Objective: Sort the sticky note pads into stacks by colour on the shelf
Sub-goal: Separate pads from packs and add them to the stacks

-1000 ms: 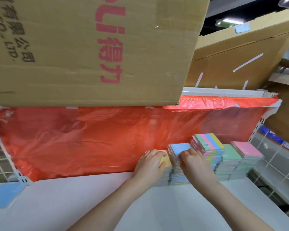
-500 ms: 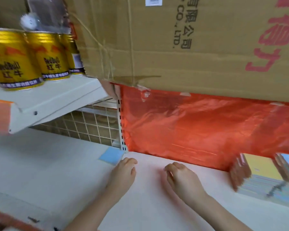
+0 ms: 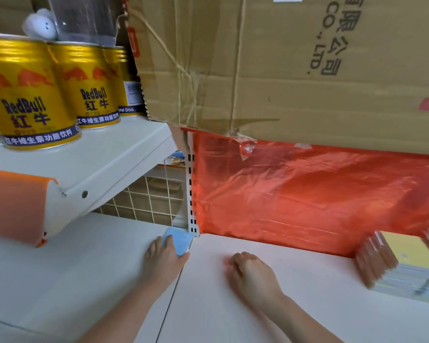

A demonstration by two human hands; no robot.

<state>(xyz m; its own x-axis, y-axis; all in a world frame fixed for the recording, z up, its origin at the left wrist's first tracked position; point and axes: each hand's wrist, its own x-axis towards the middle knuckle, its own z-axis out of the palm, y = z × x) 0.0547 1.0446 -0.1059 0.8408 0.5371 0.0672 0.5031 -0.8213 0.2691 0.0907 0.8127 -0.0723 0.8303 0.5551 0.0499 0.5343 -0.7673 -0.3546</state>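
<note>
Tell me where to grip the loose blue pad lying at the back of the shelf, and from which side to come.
Pinch the blue sticky note pad by its near edge, coming from the front. It lies flat on the white shelf, its back edge close to the slotted upright, so the back offers no room. The left hand already rests its fingers on it; whether the thumb is underneath is hidden.
</note>
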